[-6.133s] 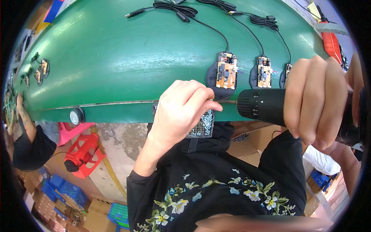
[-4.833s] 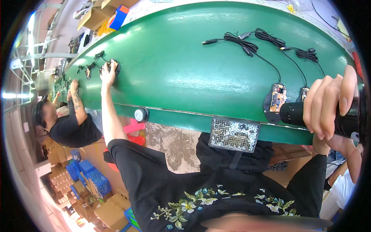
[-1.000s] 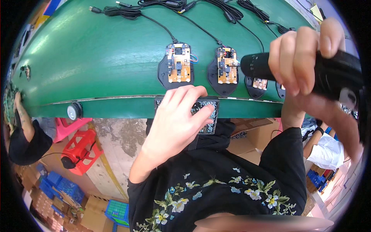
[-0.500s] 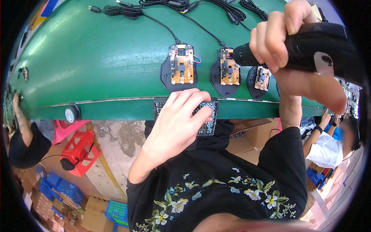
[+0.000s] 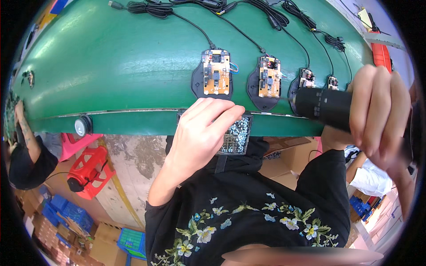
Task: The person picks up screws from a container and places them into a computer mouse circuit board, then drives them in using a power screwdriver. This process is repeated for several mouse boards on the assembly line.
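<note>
My right hand (image 5: 377,111) grips a black electric screwdriver (image 5: 326,106), held level with its thin bit pointing left, near the lower edge of the second mouse base (image 5: 266,104). My left hand (image 5: 199,133) is over a dark tray (image 5: 250,133) of small screws (image 5: 237,138) at the bench edge. Its thumb and fingertips meet in a pinch; anything between them is too small to make out. The leftmost mouse base (image 5: 198,82) carries a tan circuit board (image 5: 217,73). A third base (image 5: 293,91) lies partly behind the screwdriver, with another board (image 5: 333,82) farther right.
Coiled black cables (image 5: 151,9) lie along the far side of the green work surface (image 5: 120,66). A round white-faced fixture (image 5: 83,126) is on its front side. A red stool (image 5: 91,173) stands at left. Other people work at both ends.
My right hand and the screwdriver moved down and right, off the second board. The mouse bases and cables shifted slightly right. My left hand's thumb rose from over the screws to its fingertips.
</note>
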{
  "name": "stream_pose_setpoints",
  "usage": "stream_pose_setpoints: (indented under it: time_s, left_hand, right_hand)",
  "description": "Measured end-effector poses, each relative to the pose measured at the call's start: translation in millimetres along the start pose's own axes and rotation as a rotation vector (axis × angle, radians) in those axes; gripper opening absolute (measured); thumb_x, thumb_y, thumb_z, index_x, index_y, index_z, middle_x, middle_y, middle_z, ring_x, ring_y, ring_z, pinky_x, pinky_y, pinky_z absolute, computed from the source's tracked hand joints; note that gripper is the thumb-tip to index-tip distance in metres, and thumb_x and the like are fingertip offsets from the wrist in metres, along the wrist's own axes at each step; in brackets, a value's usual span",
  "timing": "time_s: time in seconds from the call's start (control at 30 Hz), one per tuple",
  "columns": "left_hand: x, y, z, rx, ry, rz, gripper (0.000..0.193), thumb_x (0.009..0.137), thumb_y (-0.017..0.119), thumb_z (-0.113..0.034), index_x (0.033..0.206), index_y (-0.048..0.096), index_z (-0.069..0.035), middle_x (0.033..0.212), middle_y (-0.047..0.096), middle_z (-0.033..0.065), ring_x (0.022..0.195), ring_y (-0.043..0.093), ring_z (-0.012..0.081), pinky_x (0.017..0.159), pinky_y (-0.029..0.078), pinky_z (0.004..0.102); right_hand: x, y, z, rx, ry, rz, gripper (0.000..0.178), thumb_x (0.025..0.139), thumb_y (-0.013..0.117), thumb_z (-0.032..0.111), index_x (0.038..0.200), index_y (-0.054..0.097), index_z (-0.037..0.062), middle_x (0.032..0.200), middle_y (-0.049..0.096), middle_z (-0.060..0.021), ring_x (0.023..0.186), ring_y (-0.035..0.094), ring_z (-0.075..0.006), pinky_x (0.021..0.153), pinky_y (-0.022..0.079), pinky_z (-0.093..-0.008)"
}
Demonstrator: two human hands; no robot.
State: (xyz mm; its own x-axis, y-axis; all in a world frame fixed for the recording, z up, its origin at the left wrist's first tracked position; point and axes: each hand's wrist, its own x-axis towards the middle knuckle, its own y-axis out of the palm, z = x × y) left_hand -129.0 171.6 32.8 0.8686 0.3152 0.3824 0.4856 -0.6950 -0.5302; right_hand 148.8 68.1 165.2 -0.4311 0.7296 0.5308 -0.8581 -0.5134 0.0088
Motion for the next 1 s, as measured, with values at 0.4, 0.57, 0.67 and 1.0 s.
stream_pose_setpoints:
  time_s: [0.4, 0.57, 0.67, 1.0]
  left_hand:
    - [13.1, 12.0, -9.3, 0.058, 0.062, -0.060, 0.030, 0.069, 0.086, -0.008, 0.093, 0.068, -0.004, 0.088, 0.065, 0.0070, 0.075, 0.065, 0.0274, 0.066, 0.052, 0.0381]
    - [10.1, 12.3, -7.7, 0.056, 0.096, -0.057, 0.029, 0.070, 0.085, -0.005, 0.093, 0.068, -0.003, 0.089, 0.066, 0.0075, 0.075, 0.065, 0.0272, 0.066, 0.052, 0.0376]
    - [9.7, 12.0, -7.9, 0.059, 0.100, -0.064, 0.029, 0.070, 0.085, -0.004, 0.093, 0.068, -0.003, 0.088, 0.066, 0.0076, 0.075, 0.065, 0.0269, 0.066, 0.052, 0.0375]
    - [10.5, 17.6, -8.3, 0.060, 0.143, -0.093, 0.026, 0.074, 0.083, -0.009, 0.093, 0.067, -0.003, 0.088, 0.064, 0.0067, 0.076, 0.064, 0.0241, 0.066, 0.051, 0.0359]
  right_hand:
    - [-2.9, 36.1, -24.8, 0.215, -0.257, -0.194, 0.015, 0.096, 0.065, 0.000, 0.111, 0.065, 0.0014, 0.082, 0.073, -0.0109, 0.062, 0.071, -0.0189, 0.061, 0.064, -0.0299]
    - [4.5, 45.1, -13.8, 0.066, -0.116, -0.287, 0.016, 0.096, 0.066, 0.004, 0.112, 0.065, 0.0027, 0.080, 0.073, -0.0108, 0.059, 0.071, -0.0189, 0.058, 0.063, -0.0296]
    - [-2.9, 39.6, -23.4, 0.149, -0.229, -0.222, 0.016, 0.096, 0.066, 0.007, 0.112, 0.066, 0.0035, 0.080, 0.074, -0.0107, 0.060, 0.071, -0.0189, 0.059, 0.064, -0.0301]
    - [-4.4, 36.0, -22.0, 0.194, -0.228, -0.176, 0.015, 0.098, 0.065, 0.007, 0.112, 0.065, 0.0039, 0.084, 0.074, -0.0111, 0.061, 0.072, -0.0199, 0.061, 0.064, -0.0316]
